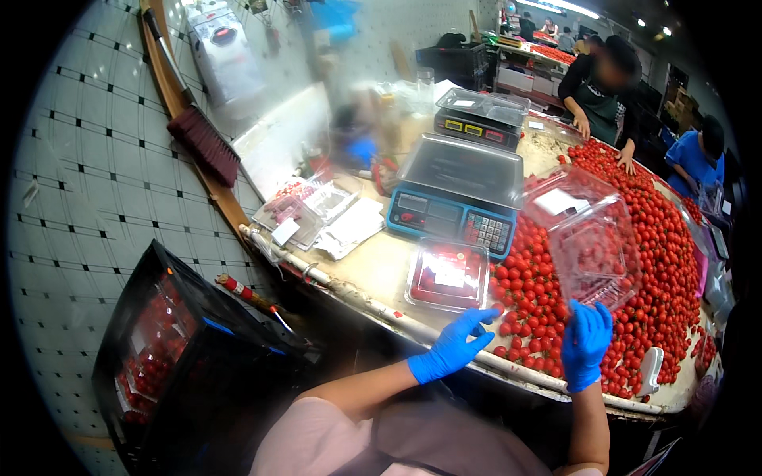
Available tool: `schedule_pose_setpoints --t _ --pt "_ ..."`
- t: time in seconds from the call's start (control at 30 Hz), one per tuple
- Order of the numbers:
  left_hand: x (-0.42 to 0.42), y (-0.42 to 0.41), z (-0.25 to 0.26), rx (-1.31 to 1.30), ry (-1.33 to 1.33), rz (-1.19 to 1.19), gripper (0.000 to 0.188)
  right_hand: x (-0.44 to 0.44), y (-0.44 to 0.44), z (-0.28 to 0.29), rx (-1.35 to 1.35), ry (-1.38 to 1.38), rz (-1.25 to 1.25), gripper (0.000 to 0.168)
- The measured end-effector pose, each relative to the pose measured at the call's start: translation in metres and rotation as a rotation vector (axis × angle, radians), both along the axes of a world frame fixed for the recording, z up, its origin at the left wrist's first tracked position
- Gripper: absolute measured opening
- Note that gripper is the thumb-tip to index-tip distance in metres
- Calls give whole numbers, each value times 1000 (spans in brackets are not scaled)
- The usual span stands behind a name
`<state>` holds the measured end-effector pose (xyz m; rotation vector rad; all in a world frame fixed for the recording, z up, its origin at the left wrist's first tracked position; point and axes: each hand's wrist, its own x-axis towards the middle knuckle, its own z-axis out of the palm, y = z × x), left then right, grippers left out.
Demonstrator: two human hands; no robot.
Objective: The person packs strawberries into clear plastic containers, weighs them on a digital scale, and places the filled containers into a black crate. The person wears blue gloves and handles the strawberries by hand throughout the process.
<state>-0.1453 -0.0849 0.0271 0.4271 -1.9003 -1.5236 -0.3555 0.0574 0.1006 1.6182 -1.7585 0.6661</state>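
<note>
My right hand point(586, 342), in a blue glove, grips the near edge of an unfolded clear plastic clamshell point(595, 250). The clamshell is tilted above a heap of cherry tomatoes point(661, 238), which show through it; a white label sits on its far half. My left hand point(455, 345), also gloved in blue, is over the table's near edge with its fingers apart. Its fingertips are close to a tomato at the heap's left side. Just beyond that hand lies a closed clamshell point(447, 275) of tomatoes bearing a label.
Behind the closed clamshell stands a blue digital scale point(452, 208), with a second scale point(479, 128) farther back. Papers point(351, 226) lie left. A black crate point(196, 381) holds packed tomatoes beside the table. A co-worker point(607, 89) reaches into the heap opposite; another person point(696, 154) is at right.
</note>
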Motion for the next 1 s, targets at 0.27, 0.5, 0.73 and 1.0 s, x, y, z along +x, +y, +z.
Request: schedule_pose_setpoints --t 0.27,0.5,0.73,1.0 --pt "24 -20 61 -1752 -231 646 29 35 6 -7 352 44 346 31" --pt "67 -118 52 -1009 -233 587 15 51 -7 3 200 -152 162 51" --pt "136 -360 22 -1579 -613 974 24 6 77 -22 96 -403 -202 60" --pt "114 -417 -26 -1252 -1437 802 28 -50 217 -51 -208 -617 -767 42"
